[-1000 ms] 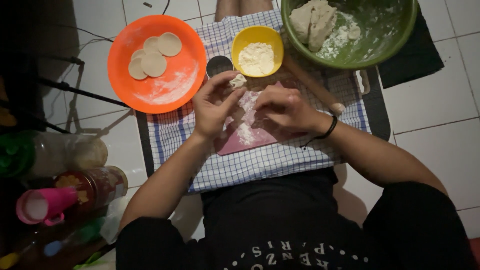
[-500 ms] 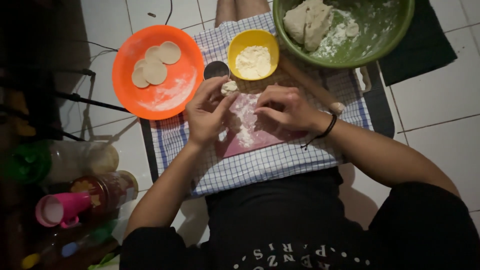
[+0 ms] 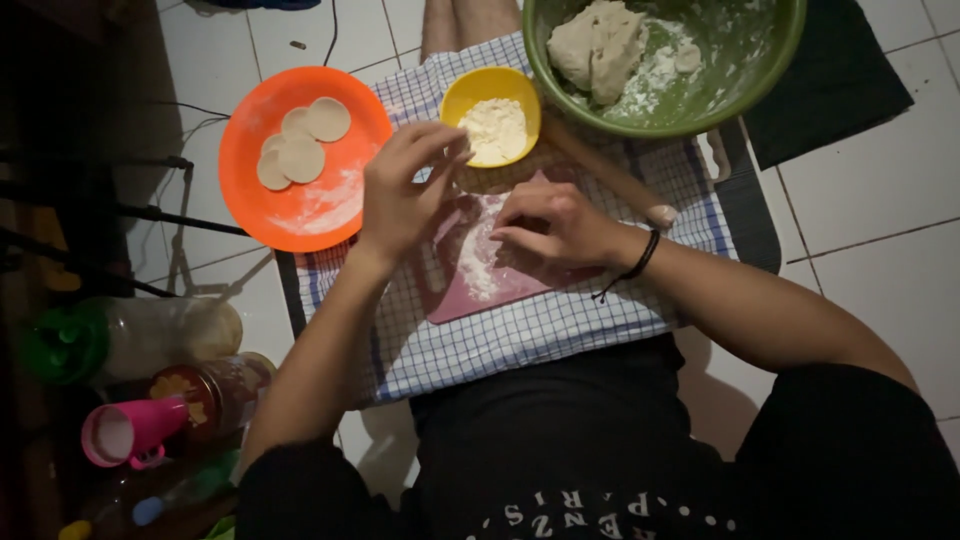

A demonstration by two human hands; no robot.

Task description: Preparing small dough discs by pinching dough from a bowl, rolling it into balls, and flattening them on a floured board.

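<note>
Your left hand (image 3: 400,190) has lifted from the pink board (image 3: 490,265) toward the yellow flour bowl (image 3: 492,110), fingers loosely pinched, while your right hand (image 3: 555,225) rests flat, holding nothing

I counted three flat dough rounds (image 3: 302,142) on one orange plate (image 3: 330,215). There was one yellow bowl (image 3: 460,95) of flour and one green bowl (image 3: 740,105) with one dough lump (image 3: 598,45). One rolling pin (image 3: 610,178) lay by one pink board (image 3: 470,290) on one checked cloth (image 3: 520,335). I saw one pink cup (image 3: 125,432) and two jars (image 3: 215,390), plus my two hands.
</note>
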